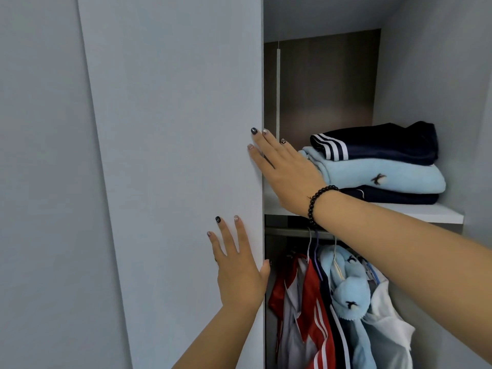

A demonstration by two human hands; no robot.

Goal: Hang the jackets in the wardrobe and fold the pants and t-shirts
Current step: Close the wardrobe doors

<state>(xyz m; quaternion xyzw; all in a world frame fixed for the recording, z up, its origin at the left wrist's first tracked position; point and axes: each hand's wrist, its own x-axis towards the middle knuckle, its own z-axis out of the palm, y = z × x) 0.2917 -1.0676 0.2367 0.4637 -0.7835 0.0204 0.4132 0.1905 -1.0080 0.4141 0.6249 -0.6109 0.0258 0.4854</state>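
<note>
I see the jackets (332, 302) hanging on the rail low in the wardrobe, folded clothes (378, 166) stacked on the shelf (415, 211) above. The door (173, 155) stands tall just left of them. My right hand (282, 169) and left hand (237, 272) lie flat, fingers spread, at its right edge; I judge closing comes next.

Folded clothes sit stacked on the wardrobe shelf (415, 213): navy pants (378, 145) with white stripes on top, a light blue garment (383, 177) beneath, another navy piece (394, 197) at the bottom. Below, a red-and-white jacket (308, 307), a light blue jacket (346, 286) and a white one (386, 323) hang from the rail (290, 231).
</note>
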